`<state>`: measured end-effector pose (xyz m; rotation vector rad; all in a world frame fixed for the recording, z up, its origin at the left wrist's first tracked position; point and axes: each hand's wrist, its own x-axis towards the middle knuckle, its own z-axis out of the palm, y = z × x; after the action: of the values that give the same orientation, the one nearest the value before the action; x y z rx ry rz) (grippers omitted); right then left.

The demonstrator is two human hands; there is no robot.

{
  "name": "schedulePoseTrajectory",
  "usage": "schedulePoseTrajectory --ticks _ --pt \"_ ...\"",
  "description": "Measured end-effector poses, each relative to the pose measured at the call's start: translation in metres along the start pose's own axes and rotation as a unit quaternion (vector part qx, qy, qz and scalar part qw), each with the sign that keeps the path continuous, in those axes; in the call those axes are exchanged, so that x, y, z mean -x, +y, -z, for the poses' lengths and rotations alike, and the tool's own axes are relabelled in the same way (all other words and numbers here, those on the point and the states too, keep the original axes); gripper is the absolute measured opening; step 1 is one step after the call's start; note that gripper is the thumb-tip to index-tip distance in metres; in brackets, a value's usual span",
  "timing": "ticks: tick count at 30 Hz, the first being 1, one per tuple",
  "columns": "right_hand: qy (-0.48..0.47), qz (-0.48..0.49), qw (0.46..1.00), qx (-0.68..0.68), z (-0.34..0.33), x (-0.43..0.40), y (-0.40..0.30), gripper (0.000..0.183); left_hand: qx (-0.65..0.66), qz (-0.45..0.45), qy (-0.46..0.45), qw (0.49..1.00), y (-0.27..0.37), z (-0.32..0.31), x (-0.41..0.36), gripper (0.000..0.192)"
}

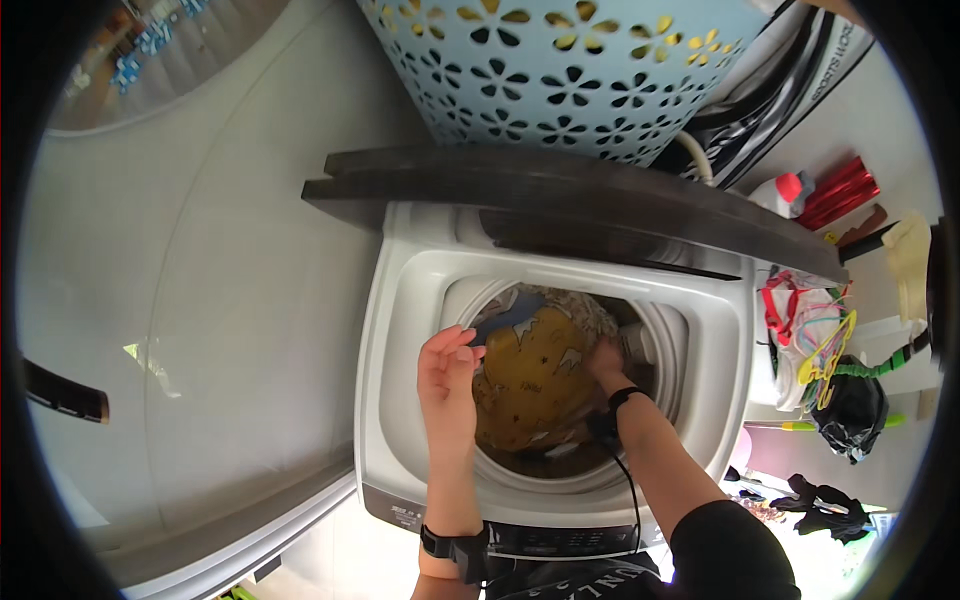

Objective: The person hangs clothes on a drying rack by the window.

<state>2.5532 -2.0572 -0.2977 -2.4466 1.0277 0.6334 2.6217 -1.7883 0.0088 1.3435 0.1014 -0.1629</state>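
Observation:
A top-loading washing machine (409, 330) stands before me with its dark lid (570, 191) raised. Inside the drum lies laundry, mostly a yellow printed cloth (536, 375), beside a blue piece (517, 311) and a shaggy beige one (581, 304). My left hand (448, 360) is raised over the drum's left rim, fingers apart and slightly curled, holding nothing. Down in the drum is my right hand (606, 356), at the right edge of the yellow cloth and near the shaggy piece; its fingers are hidden, so its grip cannot be told. Each wrist wears a black strap.
Behind the lid is a light-blue plastic laundry basket (540, 90) with flower-shaped holes. At the right are a bottle with a red cap (784, 189), colourful clothes hangers (829, 360) and a black plastic bag (851, 412). A large pale grey panel (202, 262) fills the left side.

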Motion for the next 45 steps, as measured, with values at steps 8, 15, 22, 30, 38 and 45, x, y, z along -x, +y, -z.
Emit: schedulePoseTrajectory --ticks 8,15,22,30,38,45 --pt "-0.383 0.232 0.88 0.158 -0.074 0.048 -0.027 0.042 0.062 -0.023 0.027 0.997 0.008 0.008 0.007 0.029" --pt "-0.437 0.384 0.8 0.148 -0.146 0.092 -0.044 0.04 0.097 -0.005 0.031 0.995 0.012 0.012 0.011 0.027" --pt "-0.403 0.449 0.77 0.206 -0.186 0.095 -0.043 0.037 0.107 0.009 0.03 0.994 0.012 0.011 0.013 0.029" --pt "-0.43 0.415 0.741 0.305 -0.15 0.102 -0.053 0.04 0.105 -0.001 0.015 0.994 0.01 0.009 0.014 0.028" --pt "-0.504 0.244 0.743 -0.367 -0.027 0.113 -0.062 0.037 0.074 0.008 0.005 0.997 0.01 0.008 0.014 0.028" --pt "-0.411 0.188 0.887 -0.096 0.074 0.102 -0.139 0.046 0.046 0.031 -0.025 0.998 0.0 0.011 0.011 0.027"
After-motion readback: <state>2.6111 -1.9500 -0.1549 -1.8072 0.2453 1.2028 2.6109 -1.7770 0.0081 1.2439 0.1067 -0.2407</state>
